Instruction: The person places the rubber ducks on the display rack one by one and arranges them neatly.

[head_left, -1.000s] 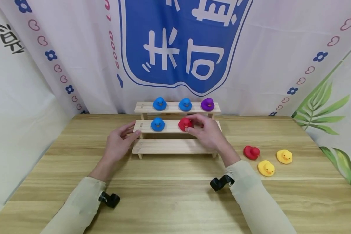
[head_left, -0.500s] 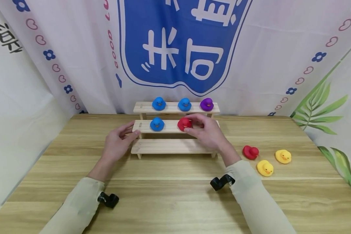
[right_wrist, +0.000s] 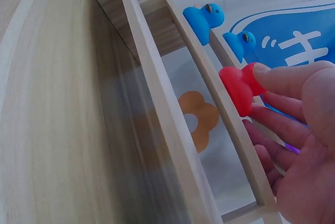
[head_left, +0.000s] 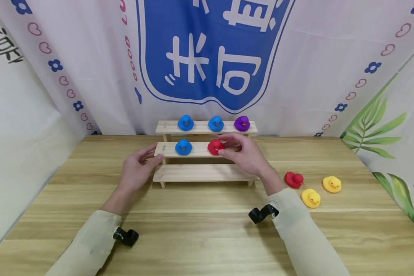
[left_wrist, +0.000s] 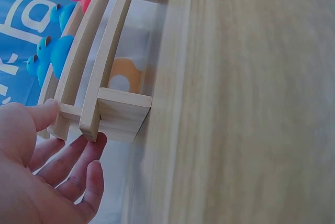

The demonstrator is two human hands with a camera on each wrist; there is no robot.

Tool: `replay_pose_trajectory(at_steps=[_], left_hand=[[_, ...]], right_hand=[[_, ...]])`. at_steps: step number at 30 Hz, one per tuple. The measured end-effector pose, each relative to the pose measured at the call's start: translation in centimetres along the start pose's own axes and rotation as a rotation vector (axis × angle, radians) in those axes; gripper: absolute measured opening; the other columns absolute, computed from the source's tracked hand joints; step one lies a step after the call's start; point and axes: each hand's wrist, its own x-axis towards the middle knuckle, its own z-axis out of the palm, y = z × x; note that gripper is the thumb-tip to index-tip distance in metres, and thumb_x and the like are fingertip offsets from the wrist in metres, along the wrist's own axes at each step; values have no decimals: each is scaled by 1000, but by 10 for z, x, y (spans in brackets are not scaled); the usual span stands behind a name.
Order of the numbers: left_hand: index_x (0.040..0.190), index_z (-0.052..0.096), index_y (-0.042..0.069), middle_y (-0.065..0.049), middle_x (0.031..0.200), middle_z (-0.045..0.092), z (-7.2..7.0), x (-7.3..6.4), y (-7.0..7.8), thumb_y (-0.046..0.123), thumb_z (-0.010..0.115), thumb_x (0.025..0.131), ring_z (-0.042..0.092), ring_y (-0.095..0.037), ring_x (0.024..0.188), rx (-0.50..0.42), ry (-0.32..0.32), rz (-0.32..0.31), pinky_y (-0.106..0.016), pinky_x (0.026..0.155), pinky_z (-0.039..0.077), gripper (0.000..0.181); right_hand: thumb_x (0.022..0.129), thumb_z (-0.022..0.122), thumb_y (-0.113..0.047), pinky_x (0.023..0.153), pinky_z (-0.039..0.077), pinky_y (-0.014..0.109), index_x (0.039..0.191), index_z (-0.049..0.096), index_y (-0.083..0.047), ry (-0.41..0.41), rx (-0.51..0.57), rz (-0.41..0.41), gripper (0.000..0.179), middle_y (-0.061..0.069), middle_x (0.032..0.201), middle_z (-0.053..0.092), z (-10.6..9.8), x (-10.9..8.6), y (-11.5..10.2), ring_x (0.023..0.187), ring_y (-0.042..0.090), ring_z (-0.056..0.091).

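Observation:
A three-step wooden stand [head_left: 200, 173] is at the back of the table. My left hand [head_left: 136, 169] holds the left end of its middle step, with the thumb on top and the fingers at the side, as the left wrist view shows. My right hand [head_left: 247, 155] has its thumb and fingers at a red rubber duck [head_left: 215, 147] on the middle step; in the right wrist view the thumb [right_wrist: 277, 80] touches the duck's head. To its left sits a blue rubber duck [head_left: 183, 147]. On the top step are two more blue ducks [head_left: 185, 122] and a purple duck [head_left: 242, 123].
Right of the stand, another red duck [head_left: 294, 179] and two yellow ducks [head_left: 311, 198] lie on the wooden table [head_left: 200, 230]. The lowest step bears no duck. Behind the stand hangs a white curtain [head_left: 307, 76] with a blue print.
The head view has drifted a little, so the stand and ducks appear slightly further left. The red duck keeps its spot on the middle step, and both hands stay nearly still.

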Motion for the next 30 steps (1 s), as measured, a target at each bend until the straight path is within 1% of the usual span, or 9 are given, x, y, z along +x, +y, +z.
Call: replay_pose_trajectory(at_steps=[5, 8, 12, 16, 19, 26, 30], left_hand=[[146, 50, 26, -6, 138, 61, 0, 0, 1, 55, 63, 91, 57, -21, 126, -15, -6, -1, -38, 101, 47, 63], [145, 50, 26, -6, 139, 61, 1, 0, 1, 55, 63, 91, 57, -22, 127, -17, -8, -3, -40, 102, 47, 63], [145, 50, 29, -6, 140, 60, 2, 0, 1, 57, 63, 90, 56, -23, 127, -15, -12, -10, -41, 103, 46, 63], [146, 50, 28, -7, 139, 60, 2, 0, 1, 56, 63, 91, 57, -23, 127, -18, -11, -5, -42, 103, 46, 63], [146, 50, 26, -7, 140, 60, 1, 0, 1, 54, 63, 91, 56, -22, 128, -22, -8, -3, -41, 104, 46, 63], [146, 50, 23, -7, 140, 60, -1, 0, 0, 51, 63, 93, 56, -22, 128, -25, -4, 4, -41, 104, 46, 62], [146, 50, 23, -7, 140, 59, -1, 0, 0, 51, 63, 93, 56, -22, 128, -26, -1, 5, -41, 104, 46, 62]], right_hand=[[91, 72, -31, 98, 52, 39, 132, 61, -25, -1, 12, 4, 43, -8, 126, 64, -3, -2, -1, 115, 16, 62], [91, 72, -31, 97, 53, 39, 133, 61, -25, -10, 25, 24, 44, -5, 129, 63, -7, -5, -1, 115, 17, 62], [91, 73, -31, 98, 53, 41, 133, 60, -23, -19, 33, 47, 45, 1, 133, 62, -13, -8, -2, 115, 19, 62], [92, 71, -30, 100, 51, 42, 132, 60, -21, -20, 11, 35, 42, 3, 134, 61, -19, -12, -1, 116, 20, 62], [93, 70, -29, 99, 51, 43, 131, 61, -22, -10, -7, 19, 39, 1, 133, 62, -24, -16, -1, 116, 19, 62], [94, 69, -28, 93, 52, 40, 130, 61, -22, 27, -27, -13, 37, -7, 128, 64, -36, -26, 2, 112, 15, 63], [94, 69, -27, 92, 52, 40, 128, 62, -22, 54, -30, 3, 36, -6, 127, 65, -43, -31, 4, 111, 13, 63]])
